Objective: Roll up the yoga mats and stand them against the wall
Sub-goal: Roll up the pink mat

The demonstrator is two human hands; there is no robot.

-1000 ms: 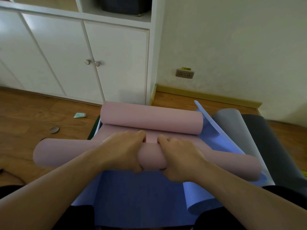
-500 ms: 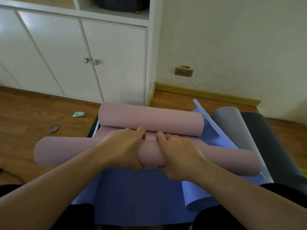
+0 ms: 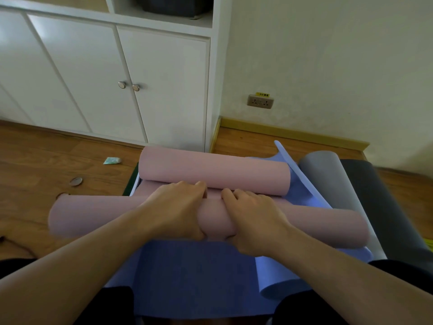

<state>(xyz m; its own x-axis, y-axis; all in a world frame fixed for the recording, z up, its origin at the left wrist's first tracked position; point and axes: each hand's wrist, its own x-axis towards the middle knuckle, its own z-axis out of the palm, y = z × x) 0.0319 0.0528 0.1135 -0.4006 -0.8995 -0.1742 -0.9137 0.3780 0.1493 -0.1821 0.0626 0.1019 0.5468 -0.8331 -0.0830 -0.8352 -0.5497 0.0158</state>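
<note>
Both forearms reach toward twelve o'clock, the left hand [image 3: 174, 208] and right hand [image 3: 254, 219] side by side, fingers curled over the pink mat [image 3: 93, 215] roll lying across the blue mat [image 3: 194, 275].

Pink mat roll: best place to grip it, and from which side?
Grip the pink roll at its middle from above, as the left hand and right hand do now. It lies flat and long, so a centred two-hand grip probably keeps the roll even.
</note>
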